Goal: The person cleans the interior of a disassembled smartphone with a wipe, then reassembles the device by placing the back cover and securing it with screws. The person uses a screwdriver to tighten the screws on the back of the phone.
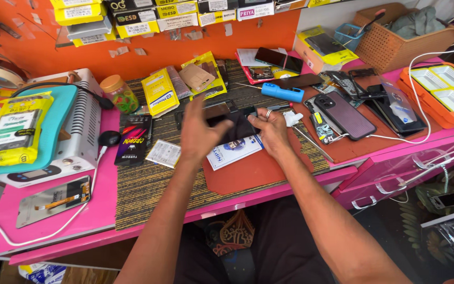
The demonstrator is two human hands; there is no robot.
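Note:
Both my hands meet over the middle of the pink workbench (101,210) and hold a dark flat phone part (238,129) between them. My left hand (200,131) covers its left end, fingers spread over the top. Gripping its right end is my right hand (270,129), which wears a ring. Under the hands lie a woven mat (148,189), a red-brown mat (253,171) and a white printed card (232,151).
A blue tool (282,92), several phones (345,114) and a white cable lie to the right. An orange tray (445,94) and a wicker basket (395,47) stand far right. Left: a white machine (82,123), yellow packets (11,131), a jar (119,93), a loose screen (53,200).

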